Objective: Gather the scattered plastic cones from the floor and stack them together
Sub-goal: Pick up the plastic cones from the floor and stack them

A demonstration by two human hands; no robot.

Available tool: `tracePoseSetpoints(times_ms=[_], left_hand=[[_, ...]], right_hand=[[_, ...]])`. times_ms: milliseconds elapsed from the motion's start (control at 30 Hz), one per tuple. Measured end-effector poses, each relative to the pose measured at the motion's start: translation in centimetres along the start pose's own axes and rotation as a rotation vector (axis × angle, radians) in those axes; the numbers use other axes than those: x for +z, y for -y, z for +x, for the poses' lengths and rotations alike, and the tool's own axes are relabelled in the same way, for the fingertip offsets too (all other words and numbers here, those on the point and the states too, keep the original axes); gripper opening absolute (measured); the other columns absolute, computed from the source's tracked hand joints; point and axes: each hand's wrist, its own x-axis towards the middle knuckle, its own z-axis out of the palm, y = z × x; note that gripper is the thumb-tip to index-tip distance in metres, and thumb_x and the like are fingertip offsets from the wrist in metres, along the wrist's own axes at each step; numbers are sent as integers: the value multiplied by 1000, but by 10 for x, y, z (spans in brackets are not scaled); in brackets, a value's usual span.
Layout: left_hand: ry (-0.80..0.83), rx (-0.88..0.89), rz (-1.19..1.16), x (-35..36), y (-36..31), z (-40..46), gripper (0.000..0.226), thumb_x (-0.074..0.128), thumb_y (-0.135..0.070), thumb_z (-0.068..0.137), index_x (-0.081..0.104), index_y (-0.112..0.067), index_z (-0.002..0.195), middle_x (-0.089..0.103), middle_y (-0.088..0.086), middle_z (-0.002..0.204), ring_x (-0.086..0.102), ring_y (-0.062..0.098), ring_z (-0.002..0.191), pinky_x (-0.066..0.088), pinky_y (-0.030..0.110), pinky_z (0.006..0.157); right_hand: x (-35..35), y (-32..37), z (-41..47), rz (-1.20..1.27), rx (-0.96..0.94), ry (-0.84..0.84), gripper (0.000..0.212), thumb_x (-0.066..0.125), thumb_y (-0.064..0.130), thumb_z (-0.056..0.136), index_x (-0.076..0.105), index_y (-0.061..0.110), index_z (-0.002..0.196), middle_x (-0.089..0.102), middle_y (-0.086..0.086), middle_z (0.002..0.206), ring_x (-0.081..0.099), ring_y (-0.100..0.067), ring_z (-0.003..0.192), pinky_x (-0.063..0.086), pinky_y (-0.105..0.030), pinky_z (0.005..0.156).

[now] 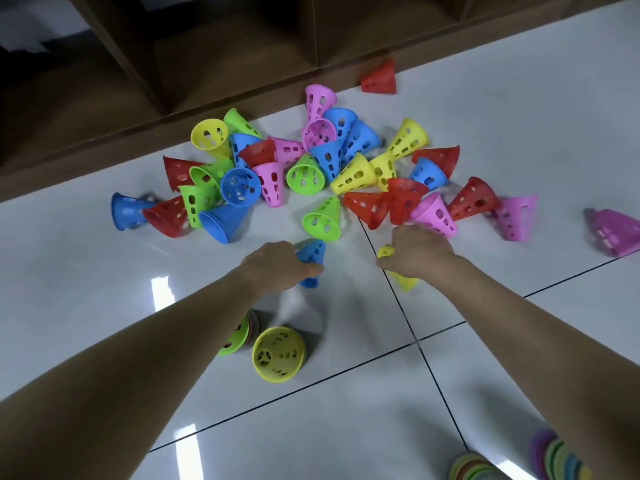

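Observation:
Several perforated plastic cones in red, blue, green, yellow and pink lie scattered in a heap (311, 168) on the white tiled floor. My left hand (277, 263) grips a blue cone (311, 252) just below a lone green cone (323, 220). My right hand (417, 249) grips a yellow cone (403, 280) next to a pink cone (434, 213). Under my left forearm lies a stack of cones (239, 336), and a yellow cone (278, 353) lies beside it with its open mouth facing me.
A dark wooden shelf unit (207, 64) runs along the far edge of the floor. A red cone (379, 79) lies apart by its base, and pink cones (614, 232) lie far right. Stacks of flat coloured discs (554, 453) sit at the bottom right.

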Motion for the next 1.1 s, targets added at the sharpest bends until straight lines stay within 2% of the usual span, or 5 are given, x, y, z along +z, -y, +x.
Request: tracePoseSetpoints(times_ms=[300,667,800,933,1100], left_hand=[[-79,52,-182,-37,-1,-32,46,71,-62,76,55,-20,85,58,0,85,56,15,75,38,31,59],[-406,43,-567,-77,84,-145,39,82,-40,74,57,-28,101,66,-7,97,64,8,88,50,32,76],[-423,23,-711,-50,102,-176,53,73,-54,61,60,-32,107,67,-13,104,64,7,97,53,32,82],[-384,89,-587,-17,102,-176,45,84,-37,73,60,-32,112,69,-17,103,62,-2,96,44,19,77],[-364,69,-490,-11,109,-162,38,83,-26,77,59,-31,106,66,-15,102,60,1,93,41,12,70]], right_hand=[[5,-1,-8,623,-59,-43,35,75,33,84,65,0,81,53,-2,71,52,-18,68,37,-29,58],[-13,80,-90,1394,-62,63,18,78,30,84,71,14,87,69,-2,79,60,-6,62,47,-17,59],[-11,117,-125,1370,-251,4,21,79,31,80,68,19,93,72,3,87,66,-10,76,55,-36,72],[-6,124,-145,1156,-418,-69,21,77,31,84,65,26,99,69,16,92,60,6,88,42,-7,73],[2,123,-152,1090,-469,-75,24,77,32,84,64,26,104,68,17,98,57,8,93,39,-4,76]])
